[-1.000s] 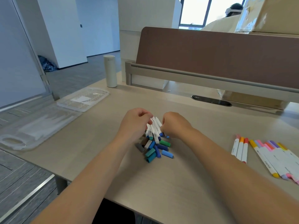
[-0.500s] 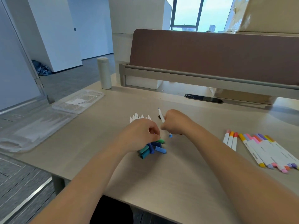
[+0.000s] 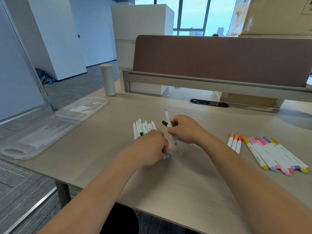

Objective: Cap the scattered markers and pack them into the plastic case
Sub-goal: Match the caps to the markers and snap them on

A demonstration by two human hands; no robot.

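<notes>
Right hand (image 3: 184, 130) was curled around a white marker (image 3: 168, 118), gripping it mid-barrel. The marker stood tilted, with its bare blue tip up and away from the person and its blue lower end just above the desk (image 3: 185, 183).

Left hand (image 3: 150, 147) was low over the desk, just left of the right hand and apart from it. Its fingers were curled, pinching a blue cap (image 3: 166, 156) at the fingertips. The cap sat below and slightly left of the held marker's lower end, not touching it.

A bunch of uncapped white markers (image 3: 143, 128) lay side by side beyond the left hand, near ends hidden under its knuckles. A small black piece (image 3: 164, 123) lay beside the right hand's fingers; cap or marker end, cannot tell.

The clear plastic case (image 3: 40, 137) lay at the desk's left edge, with a clear tray (image 3: 82, 108) just behind it, well apart from both hands.

Capped markers (image 3: 276, 154) lay in a row at the right, with three more (image 3: 234, 143) just left of them.
</notes>
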